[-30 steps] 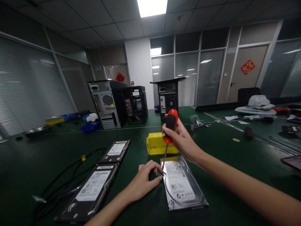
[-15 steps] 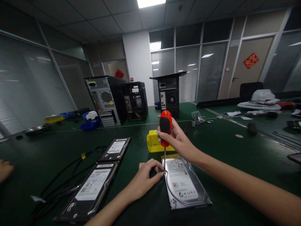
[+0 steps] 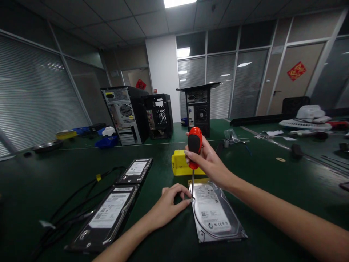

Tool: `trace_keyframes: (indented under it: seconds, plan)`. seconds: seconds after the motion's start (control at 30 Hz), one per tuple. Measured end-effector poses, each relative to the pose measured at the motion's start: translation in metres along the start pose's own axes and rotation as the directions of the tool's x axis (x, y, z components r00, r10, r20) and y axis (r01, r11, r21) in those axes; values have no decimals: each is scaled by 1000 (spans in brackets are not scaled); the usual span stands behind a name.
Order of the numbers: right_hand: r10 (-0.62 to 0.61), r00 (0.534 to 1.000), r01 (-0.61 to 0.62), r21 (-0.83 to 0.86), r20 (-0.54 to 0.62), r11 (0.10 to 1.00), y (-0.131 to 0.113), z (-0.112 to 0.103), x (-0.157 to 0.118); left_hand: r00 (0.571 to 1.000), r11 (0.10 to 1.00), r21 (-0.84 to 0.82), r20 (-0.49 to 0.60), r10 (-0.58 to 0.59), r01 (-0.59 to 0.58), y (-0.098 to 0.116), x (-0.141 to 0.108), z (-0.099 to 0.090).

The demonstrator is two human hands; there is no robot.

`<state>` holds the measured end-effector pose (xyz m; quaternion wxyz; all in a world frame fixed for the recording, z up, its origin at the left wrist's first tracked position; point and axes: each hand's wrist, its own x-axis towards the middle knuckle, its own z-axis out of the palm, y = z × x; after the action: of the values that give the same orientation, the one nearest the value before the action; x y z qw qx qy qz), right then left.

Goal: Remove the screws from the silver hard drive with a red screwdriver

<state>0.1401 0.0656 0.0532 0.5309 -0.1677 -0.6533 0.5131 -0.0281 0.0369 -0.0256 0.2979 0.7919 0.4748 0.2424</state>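
Observation:
My right hand (image 3: 211, 160) is closed around the red and black handle of a screwdriver (image 3: 195, 143). The screwdriver stands nearly upright, its tip down at the left edge of a silver hard drive (image 3: 214, 209) lying label up. Beside that tip, the thumb and index finger of my left hand (image 3: 170, 205) are pinched close together at the drive's edge. Whatever sits between those fingertips is too small to make out. Just behind the drive is a yellow plastic bin (image 3: 178, 163), partly covered by my right hand.
Two more hard drives, one nearer (image 3: 109, 211) and one farther (image 3: 136, 169), lie at left beside black cables (image 3: 79, 193). Computer cases (image 3: 136, 112) stand at the back, with a blue bin (image 3: 106, 142) close by. A clear plastic bag (image 3: 231, 136) and a white cap (image 3: 309, 116) are at right.
The whole view has shifted slightly. Both hands keep their places at the hard drive, with the screwdriver still upright. A hand at the far left edge has almost left the view.

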Motion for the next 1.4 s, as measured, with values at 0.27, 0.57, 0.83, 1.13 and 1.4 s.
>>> trace_keyframes:
  seconds: [0.27,0.57,0.83,1.13,1.4]
  plan:
    - [10,1000,-10,-4,-9,1000,-1,4,-1,1000,1000,16,2,-6,6,1,-1,0]
    - [16,1000,-16,1,1,1000,0,4,-1,1000,1000,14,-15,-3,3,1,-1,2]
    - [16,1000,-15,15,-4,1000,3,3,-1,1000,1000,25,-16,3,-3,0,-1,2]
    - [15,1000,-15,24,6,1000,4,4,0,1000,999,39,-11,-8,9,2,-2,1]
    - [14,1000,-14,12,4,1000,3,5,-3,1000,999,52,-17,-8,9,0,-1,2]
